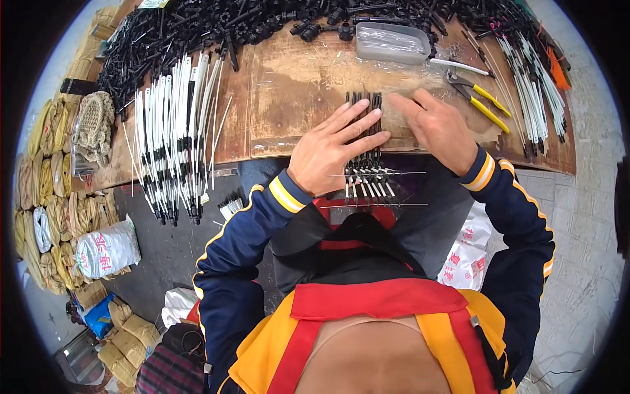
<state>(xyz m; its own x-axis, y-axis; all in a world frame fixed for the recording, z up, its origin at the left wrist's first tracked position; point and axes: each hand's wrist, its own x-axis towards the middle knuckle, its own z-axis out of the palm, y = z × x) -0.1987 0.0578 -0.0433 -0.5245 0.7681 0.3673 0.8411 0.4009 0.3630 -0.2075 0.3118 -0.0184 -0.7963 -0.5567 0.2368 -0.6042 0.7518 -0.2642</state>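
My left hand (341, 141) lies palm down with its fingers spread across a row of thin black rods (377, 104) at the table's front edge. The rods' white ends (371, 190) stick out past the edge toward me. Two thin metal wires (410, 173) run crosswise by those ends. Just right of the row, my right hand (441, 128) is over the tabletop with its fingers bent. Its fingertips are smeared, and whether anything is between them does not show.
A clear plastic box (392, 43) of thin pieces stands behind my hands. Yellow-handled pliers (482, 102) lie to the right. White and black rods lie in bundles at left (174, 131) and right (531, 85). Black plastic parts (177, 33) heap along the back of the wooden table (289, 72).
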